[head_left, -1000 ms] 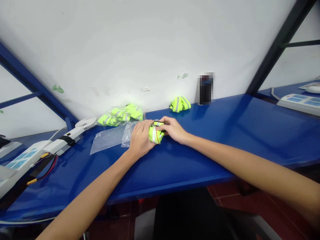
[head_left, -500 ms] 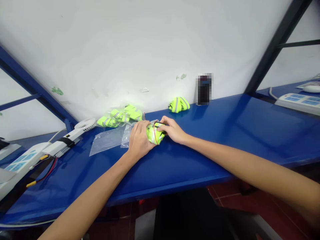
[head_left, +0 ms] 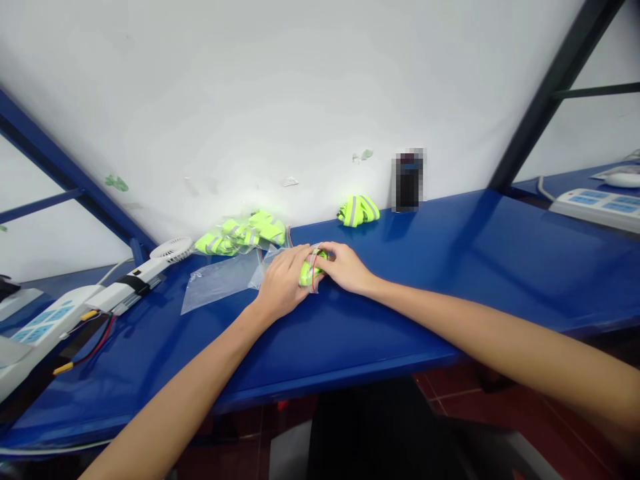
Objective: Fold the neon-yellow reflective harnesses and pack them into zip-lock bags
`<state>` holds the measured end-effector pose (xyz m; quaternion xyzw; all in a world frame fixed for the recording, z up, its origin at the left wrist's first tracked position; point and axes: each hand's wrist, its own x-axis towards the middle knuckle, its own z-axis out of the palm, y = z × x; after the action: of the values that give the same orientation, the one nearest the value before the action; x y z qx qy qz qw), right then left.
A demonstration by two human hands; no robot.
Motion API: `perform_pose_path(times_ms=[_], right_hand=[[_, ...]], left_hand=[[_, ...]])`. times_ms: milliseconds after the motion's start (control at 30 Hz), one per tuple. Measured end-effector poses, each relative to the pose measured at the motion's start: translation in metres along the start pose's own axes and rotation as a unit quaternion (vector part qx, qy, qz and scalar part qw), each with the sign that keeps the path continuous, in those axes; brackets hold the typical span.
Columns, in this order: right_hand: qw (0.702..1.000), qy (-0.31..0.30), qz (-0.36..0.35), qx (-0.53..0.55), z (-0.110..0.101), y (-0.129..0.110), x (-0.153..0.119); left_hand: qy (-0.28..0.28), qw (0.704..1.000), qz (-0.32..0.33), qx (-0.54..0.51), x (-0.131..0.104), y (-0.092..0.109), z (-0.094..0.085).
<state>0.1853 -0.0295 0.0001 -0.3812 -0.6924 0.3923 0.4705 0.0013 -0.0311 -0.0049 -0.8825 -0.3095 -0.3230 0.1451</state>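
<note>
- Head view: 2 bare hands meet at mid-table around a yellow-green bundle (head_left: 307,273) with pale reflective bands, at the middle of a blue table (head_left: 390,327).
- Curved over the bundle's left side, the left hand (head_left: 283,283) holds it, fingers bunched together and hiding much of it.
- Thumb and fingers narrowed, the right hand (head_left: 349,270) holds the right end beside a red line (head_left: 314,272); whether it pinches cloth, film or both, one cannot tell.
- Clear film (head_left: 263,268) shows at both sides of the left hand; how deep the bundle sits within it is hidden.
- Light and soft by its look, the cloth should squash readily and spring loose if let go; the film looks thin, slippery and easily creased. Best hold, in this judgement: the rolled body at left, the film's edge by the red line at right.
- Just left, a flat clear bag (head_left: 217,283) lies close enough to snag or slide under the left hand.
- Far left, a heap of bagged bundles (head_left: 243,233) rests by the wall (head_left: 300,100), near a white fan (head_left: 171,249).
- Far side, right of the hands, stand 1 unwrapped roll (head_left: 359,211) and a pixelated dark item (head_left: 408,180), both well apart from the work.
</note>
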Motion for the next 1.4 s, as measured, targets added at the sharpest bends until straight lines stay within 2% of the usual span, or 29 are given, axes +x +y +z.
perform_pose_path(times_ms=[100, 200, 400, 533, 567, 633, 700, 767, 967, 1100, 1267, 1400], right_hand=[[0.998, -0.015, 0.009, 0.059, -0.001, -0.003, -0.001], [0.995, -0.023, -0.009, 0.096, -0.004, -0.002, -0.001], [0.989, 0.018, -0.146, -0.009, -0.004, -0.001, -0.009], [0.975, 0.068, -0.204, -0.052, -0.012, -0.008, -0.007], [0.970, 0.066, -0.222, -0.073, -0.016, -0.010, -0.006], [0.963, 0.011, -0.243, -0.118, -0.022, -0.014, -0.002], [0.963, -0.050, -0.231, -0.127, -0.026, -0.016, 0.000], [0.969, -0.068, -0.209, -0.114, -0.026, -0.018, 0.000], [0.977, 0.003, -0.185, -0.106, -0.020, -0.017, -0.003], [0.982, 0.032, -0.158, -0.097, -0.021, -0.015, -0.002], [0.989, -0.008, -0.141, -0.046, -0.024, -0.012, 0.002], [0.994, -0.032, -0.102, -0.035, -0.022, -0.009, 0.004]], left_hand=[[0.000, 0.999, -0.025, -0.035, 0.000, -0.003, -0.001], [0.026, 0.996, -0.050, -0.068, -0.001, -0.007, -0.002], [0.092, 0.986, -0.043, -0.130, -0.001, -0.008, -0.008], [0.100, 0.979, -0.044, -0.172, 0.001, -0.004, -0.015], [0.096, 0.979, -0.051, -0.174, 0.001, -0.003, -0.017], [0.095, 0.979, -0.063, -0.167, 0.001, -0.001, -0.018], [0.105, 0.980, -0.071, -0.152, 0.001, -0.002, -0.018], [0.110, 0.981, -0.076, -0.140, 0.002, -0.004, -0.020], [0.114, 0.982, -0.104, -0.110, 0.005, -0.012, -0.028], [0.121, 0.982, -0.102, -0.100, 0.006, -0.011, -0.025], [0.118, 0.982, -0.095, -0.113, 0.005, -0.011, -0.022], [0.102, 0.979, -0.072, -0.159, 0.003, -0.014, -0.022]])
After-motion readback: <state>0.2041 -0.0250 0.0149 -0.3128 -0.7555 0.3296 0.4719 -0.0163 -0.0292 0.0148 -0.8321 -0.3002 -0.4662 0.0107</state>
